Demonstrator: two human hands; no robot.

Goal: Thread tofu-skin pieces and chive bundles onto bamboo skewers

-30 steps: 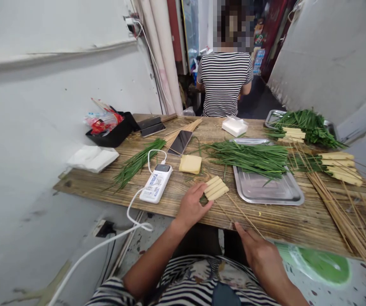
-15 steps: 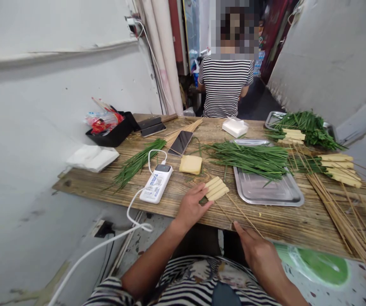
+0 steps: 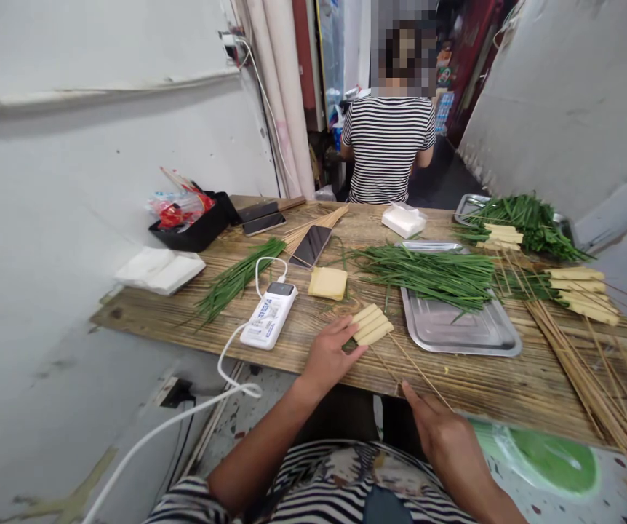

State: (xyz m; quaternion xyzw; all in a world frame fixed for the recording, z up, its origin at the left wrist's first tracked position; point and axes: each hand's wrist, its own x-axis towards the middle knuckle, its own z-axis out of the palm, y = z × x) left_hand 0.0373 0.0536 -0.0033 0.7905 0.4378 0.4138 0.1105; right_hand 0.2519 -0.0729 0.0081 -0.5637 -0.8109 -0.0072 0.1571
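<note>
My left hand (image 3: 329,354) presses its fingertips against a small stack of pale yellow tofu-skin rolls (image 3: 371,324) lying on the wooden table (image 3: 302,327). Thin bamboo skewers (image 3: 414,370) run from those rolls back toward me. My right hand (image 3: 444,435) pinches the near ends of these skewers at the table's front edge. Just right of the rolls sits a steel tray (image 3: 458,327) with green chives (image 3: 428,271) across its far half.
A white power bank (image 3: 268,314) with a cable, a phone (image 3: 310,244), a tofu-skin square (image 3: 328,282) and more chives (image 3: 237,278) lie left. Finished skewers (image 3: 580,290) and loose sticks (image 3: 591,378) lie right. A person in a striped shirt (image 3: 387,145) stands behind the table.
Hands and rolls have stayed almost still; the view shifted slightly. The person behind the table moved a little.
</note>
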